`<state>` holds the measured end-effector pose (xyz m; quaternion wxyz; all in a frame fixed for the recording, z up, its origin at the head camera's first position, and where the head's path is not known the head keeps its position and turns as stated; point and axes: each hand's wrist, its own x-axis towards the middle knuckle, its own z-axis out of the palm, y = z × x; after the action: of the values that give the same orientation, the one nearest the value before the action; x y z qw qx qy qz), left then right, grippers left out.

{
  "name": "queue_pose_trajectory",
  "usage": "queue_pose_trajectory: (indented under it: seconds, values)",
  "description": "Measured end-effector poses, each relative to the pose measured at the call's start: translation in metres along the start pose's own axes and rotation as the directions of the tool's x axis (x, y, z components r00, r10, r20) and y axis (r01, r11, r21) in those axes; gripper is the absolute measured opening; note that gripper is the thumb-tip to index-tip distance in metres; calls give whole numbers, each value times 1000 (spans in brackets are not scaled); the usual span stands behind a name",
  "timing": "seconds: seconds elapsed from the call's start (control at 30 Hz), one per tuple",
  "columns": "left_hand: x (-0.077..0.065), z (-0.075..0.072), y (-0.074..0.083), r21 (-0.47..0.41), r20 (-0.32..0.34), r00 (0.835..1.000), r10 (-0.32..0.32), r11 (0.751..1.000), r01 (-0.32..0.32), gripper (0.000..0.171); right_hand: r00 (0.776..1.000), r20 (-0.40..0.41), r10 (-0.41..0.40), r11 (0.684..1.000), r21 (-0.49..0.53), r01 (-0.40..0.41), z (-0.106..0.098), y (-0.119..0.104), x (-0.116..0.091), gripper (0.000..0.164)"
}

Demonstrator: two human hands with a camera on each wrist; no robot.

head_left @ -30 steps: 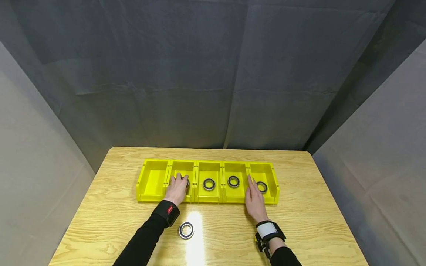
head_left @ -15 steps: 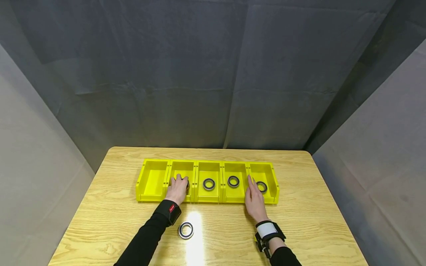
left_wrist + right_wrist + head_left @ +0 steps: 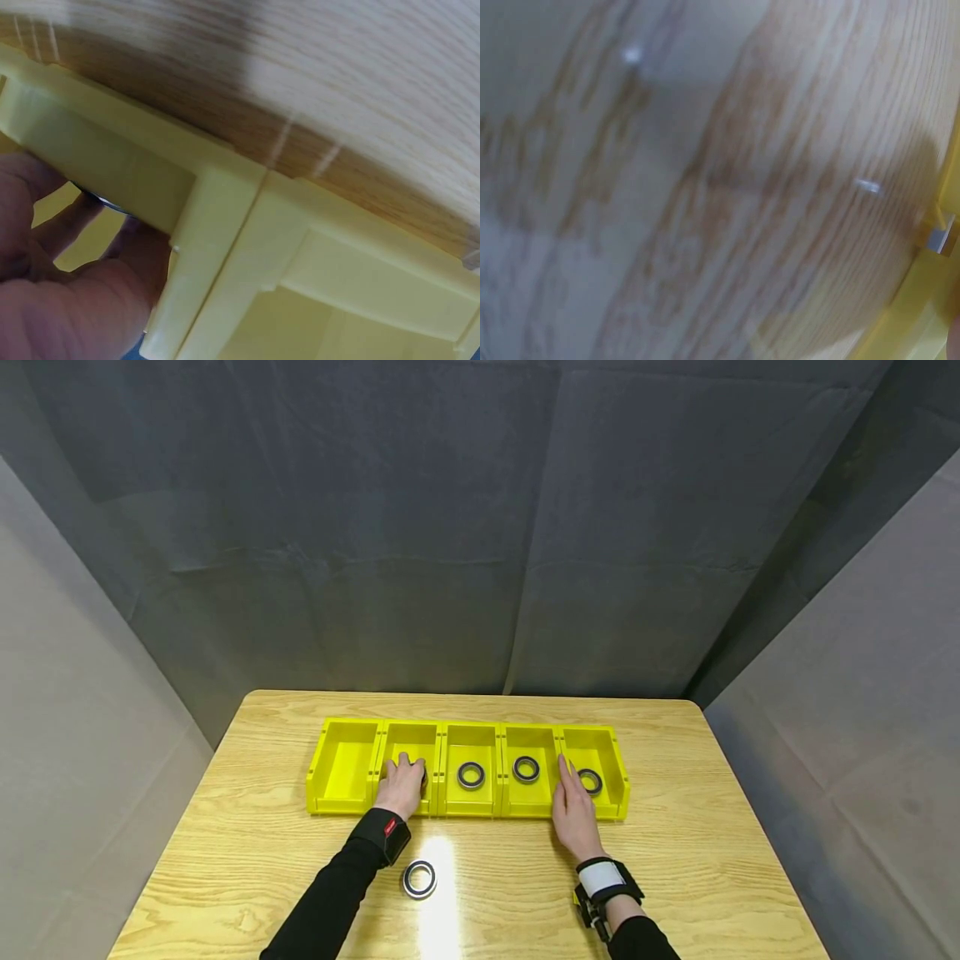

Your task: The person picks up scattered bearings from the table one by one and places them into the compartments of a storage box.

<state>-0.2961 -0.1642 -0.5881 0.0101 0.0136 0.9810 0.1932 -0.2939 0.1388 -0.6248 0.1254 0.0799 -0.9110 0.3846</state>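
Observation:
My left hand reaches into the second bin from the left of a row of yellow bins. Its fingers curl round a ball bearing, mostly hidden behind the hand. In the left wrist view, a thin dark arc of the bearing shows between the thumb and fingers. My right hand rests with straight fingers along the divider between the two rightmost bins. Beside those fingers, in the last bin, lies another bearing. The third and fourth bins hold a bearing and a bearing, both flat.
One loose bearing lies on the wooden table in front of the bins, close to the left wrist strap. A dark curtain hangs behind the table, with pale panels on both sides.
My left wrist has shifted slightly to the right while its fingers stay at the bearing in the second bin. The right hand keeps its place.

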Motion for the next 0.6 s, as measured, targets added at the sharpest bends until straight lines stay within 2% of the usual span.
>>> queue_pose_trajectory:
  seconds: [0.6]
  values:
    - [2, 1, 0, 7, 24, 1000, -13, 1000, 13, 35, 1000, 11, 16, 1000, 12, -16, -2, -2, 0, 51]
